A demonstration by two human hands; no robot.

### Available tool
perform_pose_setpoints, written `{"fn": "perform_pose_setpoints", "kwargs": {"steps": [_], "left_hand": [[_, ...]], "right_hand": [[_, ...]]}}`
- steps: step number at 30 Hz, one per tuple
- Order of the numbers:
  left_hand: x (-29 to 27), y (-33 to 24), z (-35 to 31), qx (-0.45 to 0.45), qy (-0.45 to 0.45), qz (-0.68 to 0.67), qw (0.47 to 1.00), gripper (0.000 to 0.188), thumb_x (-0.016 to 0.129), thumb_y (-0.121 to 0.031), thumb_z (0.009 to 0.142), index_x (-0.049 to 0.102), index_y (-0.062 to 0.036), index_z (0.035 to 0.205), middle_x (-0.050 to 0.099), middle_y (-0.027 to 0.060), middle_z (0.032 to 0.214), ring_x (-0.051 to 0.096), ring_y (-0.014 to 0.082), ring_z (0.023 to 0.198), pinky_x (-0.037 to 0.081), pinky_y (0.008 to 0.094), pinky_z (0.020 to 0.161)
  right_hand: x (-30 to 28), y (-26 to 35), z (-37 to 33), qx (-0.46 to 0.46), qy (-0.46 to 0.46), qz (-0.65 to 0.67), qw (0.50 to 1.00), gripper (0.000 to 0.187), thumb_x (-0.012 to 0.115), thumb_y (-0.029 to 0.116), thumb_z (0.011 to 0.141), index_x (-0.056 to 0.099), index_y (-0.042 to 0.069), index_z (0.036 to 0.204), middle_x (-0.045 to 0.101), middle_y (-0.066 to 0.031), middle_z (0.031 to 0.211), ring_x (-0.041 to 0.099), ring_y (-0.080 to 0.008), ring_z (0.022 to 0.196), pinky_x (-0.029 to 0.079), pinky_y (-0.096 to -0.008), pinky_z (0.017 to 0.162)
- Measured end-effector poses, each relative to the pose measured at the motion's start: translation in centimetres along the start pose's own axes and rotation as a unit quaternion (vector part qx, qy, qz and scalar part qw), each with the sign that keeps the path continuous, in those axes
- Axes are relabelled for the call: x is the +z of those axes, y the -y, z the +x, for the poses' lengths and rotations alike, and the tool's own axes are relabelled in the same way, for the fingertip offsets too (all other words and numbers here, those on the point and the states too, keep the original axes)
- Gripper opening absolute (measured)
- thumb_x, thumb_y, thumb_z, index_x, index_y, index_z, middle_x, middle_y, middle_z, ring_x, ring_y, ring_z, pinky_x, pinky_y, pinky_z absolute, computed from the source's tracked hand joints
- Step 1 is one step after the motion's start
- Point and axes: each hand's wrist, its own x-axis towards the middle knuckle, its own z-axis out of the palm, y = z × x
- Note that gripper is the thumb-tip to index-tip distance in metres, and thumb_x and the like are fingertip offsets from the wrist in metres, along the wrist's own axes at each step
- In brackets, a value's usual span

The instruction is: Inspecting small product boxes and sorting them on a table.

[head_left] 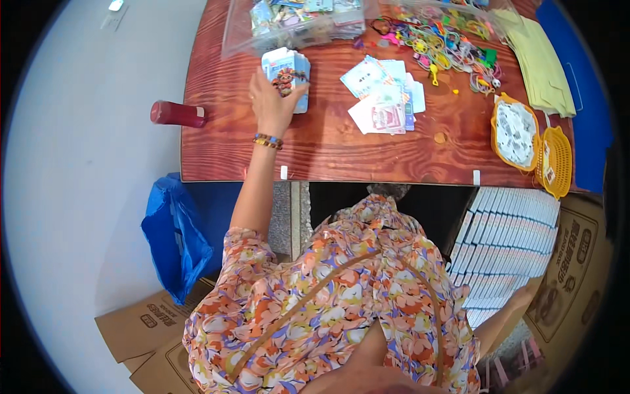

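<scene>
stack of blue cards [282, 60] upper left of centre, set back from the near edge of the table [367, 157], bare wood open to its right; the left hand [272, 105] clasps it, thumb and fingers wide apart; the right hand [523, 297], lower right, too unclear to tell its opening or hold.

Light-blue packets [290, 65] with a reddish cartoon figure, piled unevenly on the wooden table [223, 151]
</scene>
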Motion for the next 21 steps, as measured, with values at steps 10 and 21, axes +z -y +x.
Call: {"fn": "perform_pose_setpoints", "kwargs": {"steps": [10,21], "left_hand": [[-1.2,1.2,-0.1,-0.040,-0.033,0.007,0.999,0.098,0.085,-0.022,0.069,0.031,0.0016,0.147,0.045,0.0226,0.137,0.040,0.0402,0.130,0.030,0.0518,0.109],[-4.1,-11.5,-6.8,0.191,0.160,-0.162,0.955,0.103,0.086,-0.020,0.067,0.028,0.0033,0.150,0.044,0.0241,0.137,0.044,0.0397,0.127,0.030,0.0515,0.112]], "right_hand": [[-20.5,30.3,-4.6,-0.243,-0.325,0.326,0.854,0.033,0.045,0.013,0.105,0.056,-0.002,0.133,0.063,-0.0149,0.129,0.061,-0.0245,0.118,0.050,-0.0367,0.100],[-22.6,57.7,-20.1,-0.443,0.453,0.559,0.535,0.041,0.057,0.006,0.097,0.051,0.001,0.138,0.068,-0.0107,0.114,0.063,-0.0111,0.099,0.050,-0.0253,0.084]]}}
